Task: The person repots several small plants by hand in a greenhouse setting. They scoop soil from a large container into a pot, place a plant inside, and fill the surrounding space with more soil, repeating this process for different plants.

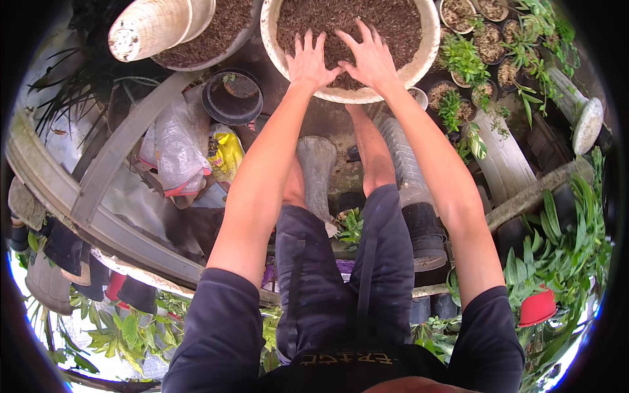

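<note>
A large round basin with a pale, worn rim (426,54) stands before me, filled with brown, crumbly potting mix (314,14). Over its near side I hold my left hand (310,64), palm down with the fingers spread. Beside it is my right hand (369,59), fingers also apart and nothing in them. The two thumbs come close together above the mix. Whether the palms press on the mix or hover just above it, I cannot tell. Dark soil marks the fingertips.
At the upper left, a cream pot (157,29) lies tilted on a second basin of mix (226,29). A black pot (232,97), a white sack (174,142) and a yellow bag (225,152) are left of my legs. Several small potted plants (459,54) crowd the right.
</note>
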{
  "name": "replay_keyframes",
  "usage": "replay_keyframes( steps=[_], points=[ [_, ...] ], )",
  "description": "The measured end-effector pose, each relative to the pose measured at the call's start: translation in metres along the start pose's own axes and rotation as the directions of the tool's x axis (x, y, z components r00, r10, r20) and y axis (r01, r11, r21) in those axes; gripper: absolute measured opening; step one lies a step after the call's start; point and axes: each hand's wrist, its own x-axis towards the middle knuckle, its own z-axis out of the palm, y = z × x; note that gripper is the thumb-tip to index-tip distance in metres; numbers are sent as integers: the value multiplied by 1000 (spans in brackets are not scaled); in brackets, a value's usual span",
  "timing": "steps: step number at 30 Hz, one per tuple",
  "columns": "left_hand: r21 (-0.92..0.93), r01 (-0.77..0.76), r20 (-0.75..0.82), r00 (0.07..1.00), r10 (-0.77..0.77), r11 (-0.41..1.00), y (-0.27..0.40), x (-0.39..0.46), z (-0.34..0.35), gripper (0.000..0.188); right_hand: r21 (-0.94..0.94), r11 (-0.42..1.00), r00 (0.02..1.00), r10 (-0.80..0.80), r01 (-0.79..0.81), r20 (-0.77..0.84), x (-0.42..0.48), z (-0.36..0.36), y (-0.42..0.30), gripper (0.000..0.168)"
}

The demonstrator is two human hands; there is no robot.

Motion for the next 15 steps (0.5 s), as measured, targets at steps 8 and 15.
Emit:
replay_keyframes(
  steps=[8, 15],
  points=[
    [35, -51, -248, 967, 58, 998, -24, 17, 91, 74, 52, 996, 997, -75, 76, -14, 9, 66, 16, 44],
    [-133, -83, -248, 967, 48, 988, -20, 39, 67, 44, 203, 976, 997, 72, -78, 33, 18, 58, 50, 45]
  ],
)
